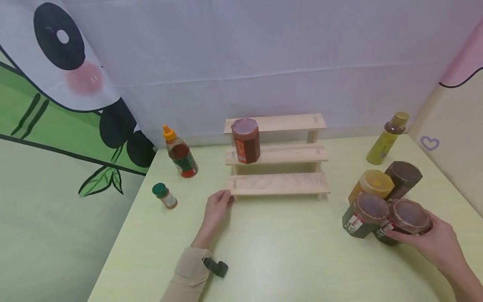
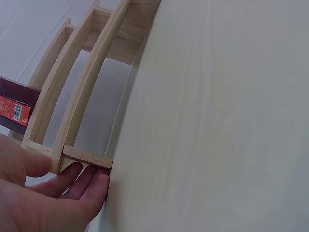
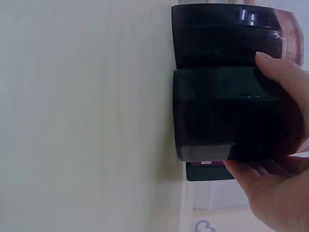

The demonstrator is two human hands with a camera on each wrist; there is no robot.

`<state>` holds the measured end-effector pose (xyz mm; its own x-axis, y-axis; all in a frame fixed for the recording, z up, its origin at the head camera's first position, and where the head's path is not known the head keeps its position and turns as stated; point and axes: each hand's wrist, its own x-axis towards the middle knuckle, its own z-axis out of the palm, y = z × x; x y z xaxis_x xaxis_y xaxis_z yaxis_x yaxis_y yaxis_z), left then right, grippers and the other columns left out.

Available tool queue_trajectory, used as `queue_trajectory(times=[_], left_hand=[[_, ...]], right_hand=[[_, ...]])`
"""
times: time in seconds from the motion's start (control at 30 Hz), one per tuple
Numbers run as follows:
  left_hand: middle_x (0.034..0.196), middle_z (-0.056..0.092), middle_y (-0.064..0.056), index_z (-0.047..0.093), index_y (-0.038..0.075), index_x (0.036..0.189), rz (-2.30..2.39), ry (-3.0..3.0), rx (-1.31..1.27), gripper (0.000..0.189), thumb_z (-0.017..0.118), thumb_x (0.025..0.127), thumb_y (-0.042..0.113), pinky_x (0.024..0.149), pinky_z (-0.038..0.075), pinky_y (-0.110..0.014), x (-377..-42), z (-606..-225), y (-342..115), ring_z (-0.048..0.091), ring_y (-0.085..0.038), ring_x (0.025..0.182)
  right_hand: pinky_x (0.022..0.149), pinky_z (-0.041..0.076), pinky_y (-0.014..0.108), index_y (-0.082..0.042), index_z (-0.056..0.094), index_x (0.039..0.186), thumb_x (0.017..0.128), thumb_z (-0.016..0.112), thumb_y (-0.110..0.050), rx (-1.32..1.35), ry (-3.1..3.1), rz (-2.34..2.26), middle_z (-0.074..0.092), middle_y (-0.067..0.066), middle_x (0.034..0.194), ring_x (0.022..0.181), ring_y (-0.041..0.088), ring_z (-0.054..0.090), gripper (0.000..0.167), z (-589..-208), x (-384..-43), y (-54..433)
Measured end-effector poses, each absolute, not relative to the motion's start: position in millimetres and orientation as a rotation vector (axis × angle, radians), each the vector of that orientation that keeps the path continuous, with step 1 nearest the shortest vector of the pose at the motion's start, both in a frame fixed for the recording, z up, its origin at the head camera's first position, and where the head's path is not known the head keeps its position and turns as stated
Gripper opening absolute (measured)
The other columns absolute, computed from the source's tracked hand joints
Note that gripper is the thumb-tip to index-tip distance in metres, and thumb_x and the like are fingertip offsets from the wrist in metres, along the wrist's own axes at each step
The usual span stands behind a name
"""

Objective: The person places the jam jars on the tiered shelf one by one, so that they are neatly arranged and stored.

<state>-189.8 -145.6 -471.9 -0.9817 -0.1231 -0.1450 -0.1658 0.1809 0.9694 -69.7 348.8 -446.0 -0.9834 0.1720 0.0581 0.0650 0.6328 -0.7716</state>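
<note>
My left hand [image 1: 216, 206] holds the lower left corner of a three-step wooden rack [image 1: 279, 184]. In the left wrist view the thumb lies by the end of a board [image 2: 72, 116], and the fingers are bent against the rack's side. A dark red-brown jar [image 1: 247, 144] stands at the rack's left end. On the right, my right hand [image 1: 439, 239] grips a dark jar [image 1: 409, 216] with a translucent lid, thumb on one side and fingers on the other. Touching it or nearly so is a similar dark jar [image 1: 364, 214] with a red-and-white label.
Behind the gripped jar stand a yellow-topped jar [image 1: 371, 184] and another dark jar [image 1: 403, 178]. A green-labelled bottle [image 1: 385, 140] is at the back right. To the left are an orange-capped squeeze bottle [image 1: 181, 155] and a small green-capped jar [image 1: 164, 196]. A cloth backdrop [image 1: 271, 50] hangs behind the table.
</note>
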Motion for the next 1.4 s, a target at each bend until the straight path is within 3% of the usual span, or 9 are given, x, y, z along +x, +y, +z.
queue_trajectory(times=[0.57,0.77,1.1,1.17,1.27,1.4], left_hand=[[0.12,0.06,-0.02,0.059,-0.007,0.121,1.961,2.376,-0.293,0.035,0.046,0.103,0.02,0.089,0.052,-0.03,-190,-470,-145,0.06,-0.028,0.109],[0.12,0.06,-0.021,0.058,-0.008,0.121,1.957,2.38,-0.289,0.036,0.045,0.103,0.02,0.09,0.051,-0.03,-190,-470,-146,0.06,-0.028,0.109],[0.119,0.061,-0.019,0.058,-0.007,0.121,1.954,2.366,-0.309,0.036,0.045,0.103,0.021,0.089,0.052,-0.029,-190,-472,-146,0.06,-0.027,0.109],[0.119,0.061,-0.019,0.058,-0.007,0.121,1.95,2.367,-0.307,0.036,0.045,0.103,0.021,0.089,0.052,-0.029,-190,-473,-145,0.06,-0.027,0.108],[0.119,0.061,-0.02,0.058,-0.008,0.121,1.941,2.376,-0.285,0.036,0.044,0.103,0.021,0.088,0.052,-0.028,-190,-472,-145,0.06,-0.027,0.109],[0.12,0.06,-0.021,0.058,-0.008,0.12,1.935,2.386,-0.279,0.036,0.044,0.103,0.021,0.089,0.052,-0.029,-190,-469,-146,0.059,-0.028,0.11]], right_hand=[[0.061,0.048,0.011,-0.011,0.059,0.117,0.068,0.088,-0.016,-0.26,-2.612,1.368,0.06,-0.026,0.093,0.083,-0.01,0.055,0.057,-443,-70,344],[0.056,0.05,0.014,-0.022,0.06,0.106,0.069,0.087,-0.012,-0.282,-2.554,1.415,0.063,-0.023,0.088,0.075,-0.005,0.059,0.047,-428,-69,344],[0.059,0.046,0.008,-0.032,0.059,0.11,0.069,0.086,-0.005,-0.294,-2.489,1.432,0.06,-0.028,0.092,0.079,-0.009,0.056,0.056,-401,-66,344],[0.061,0.046,0.006,-0.029,0.06,0.114,0.069,0.083,0.004,-0.215,-2.429,1.461,0.061,-0.025,0.095,0.082,-0.009,0.056,0.061,-396,-66,345],[0.072,0.046,0.005,-0.01,0.061,0.124,0.063,0.077,0.021,-0.023,-2.331,1.446,0.062,-0.016,0.105,0.092,-0.004,0.058,0.071,-387,-69,343],[0.081,0.043,0.005,0.001,0.055,0.129,0.06,0.073,0.028,0.107,-2.286,1.402,0.06,-0.01,0.113,0.1,-0.001,0.057,0.077,-370,-77,337]])
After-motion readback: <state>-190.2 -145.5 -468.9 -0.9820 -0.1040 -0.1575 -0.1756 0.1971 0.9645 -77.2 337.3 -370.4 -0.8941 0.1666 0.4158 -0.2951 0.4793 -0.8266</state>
